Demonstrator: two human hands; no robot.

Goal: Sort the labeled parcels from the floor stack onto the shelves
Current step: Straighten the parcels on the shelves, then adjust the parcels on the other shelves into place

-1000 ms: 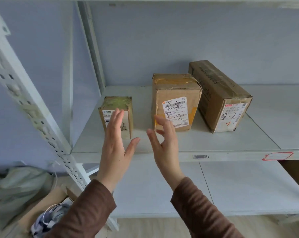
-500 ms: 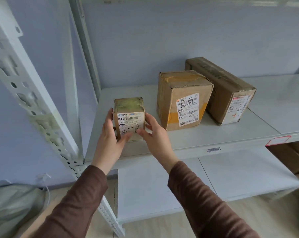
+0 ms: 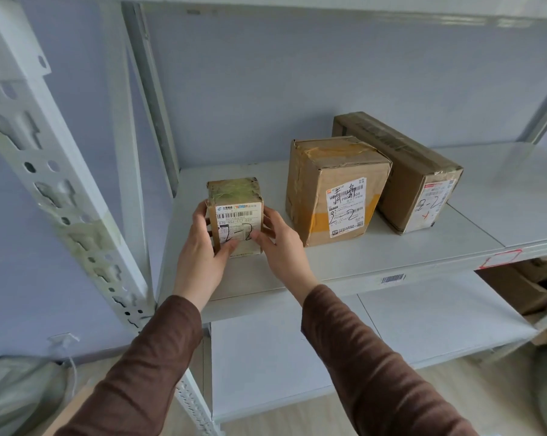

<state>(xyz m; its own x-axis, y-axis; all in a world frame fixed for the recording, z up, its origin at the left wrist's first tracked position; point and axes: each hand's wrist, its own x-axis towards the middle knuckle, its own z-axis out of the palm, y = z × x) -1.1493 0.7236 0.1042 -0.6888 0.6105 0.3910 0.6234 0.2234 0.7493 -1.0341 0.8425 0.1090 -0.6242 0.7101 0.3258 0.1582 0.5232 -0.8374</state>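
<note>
A small cardboard parcel (image 3: 236, 202) with a white label marked "2-2" stands on the left part of the white shelf (image 3: 344, 262). My left hand (image 3: 203, 250) grips its left side and my right hand (image 3: 281, 243) grips its right side, thumbs on the label. To its right stands a medium parcel (image 3: 335, 187) with a white label and yellow tape, also marked "2-2". Behind and right of that lies a long brown parcel (image 3: 401, 165) with a label marked "2-2".
A perforated white upright (image 3: 55, 190) rises at the left. A lower shelf (image 3: 423, 325) lies beneath. Cardboard boxes (image 3: 530, 284) sit at the right under the shelf. A grey-green bag (image 3: 17, 394) lies on the floor at the lower left.
My hands went from open in front of the shelf to closed on both sides of the small parcel. The view has shifted so the parcels sit further right.
</note>
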